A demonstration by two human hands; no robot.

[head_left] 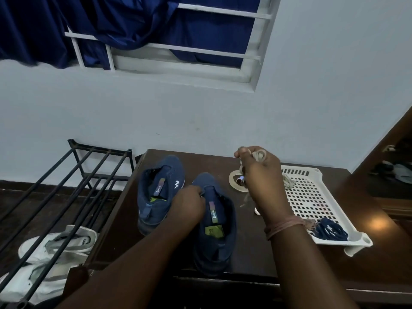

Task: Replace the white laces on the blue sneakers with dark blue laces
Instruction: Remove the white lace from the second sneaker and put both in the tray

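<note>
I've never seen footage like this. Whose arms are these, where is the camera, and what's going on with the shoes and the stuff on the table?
There is no machine here: these are a person's two bare arms, filmed by a single wide-angle camera worn on their head, looking forward and down.

On the dark wooden table stand two blue sneakers, the left one and the right one, both without laces. The left hand grips the right sneaker near its tongue. The right hand is raised and holds a bundled white lace.

To the right lies a white perforated tray with another pale lace and the dark blue laces in it. A tape roll lies behind the raised hand. Left of the table, a black rack stands over white shoes.
</note>
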